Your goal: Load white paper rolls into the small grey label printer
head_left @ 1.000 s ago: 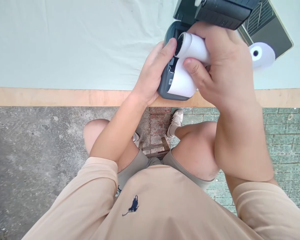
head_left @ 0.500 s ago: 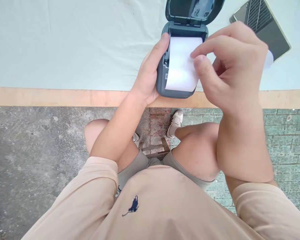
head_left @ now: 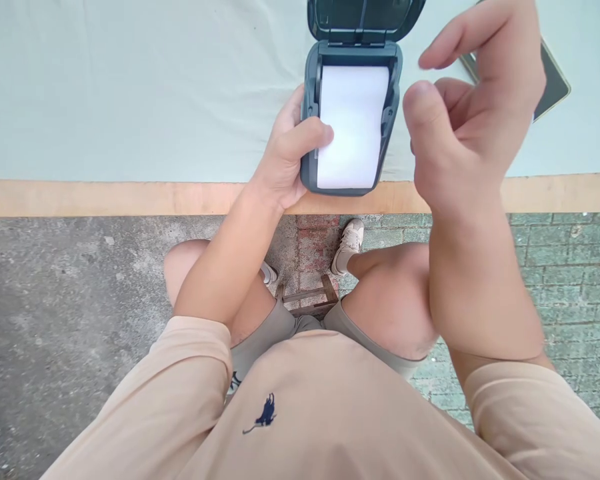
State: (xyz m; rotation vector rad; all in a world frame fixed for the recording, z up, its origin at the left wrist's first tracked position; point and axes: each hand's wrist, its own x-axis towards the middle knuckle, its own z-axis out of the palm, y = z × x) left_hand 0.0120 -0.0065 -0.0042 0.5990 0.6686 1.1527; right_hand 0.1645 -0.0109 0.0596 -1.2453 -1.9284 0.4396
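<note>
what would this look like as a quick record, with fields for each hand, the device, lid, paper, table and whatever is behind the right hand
left hand: grips the device's left side, thumb over the paper
right hand: raised beside the device, apart from it, holding nothing visible
device: dark, held near the table's front edge
lid: open, hinged at the far end
paper: white, inside the device
table: pale cloth, wood-coloured front edge
behind right hand: flat dark object, mostly hidden

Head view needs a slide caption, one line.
Left hand holds an open-lidded dark device, thumb over its white paper; right hand hovers apart from it.
</note>
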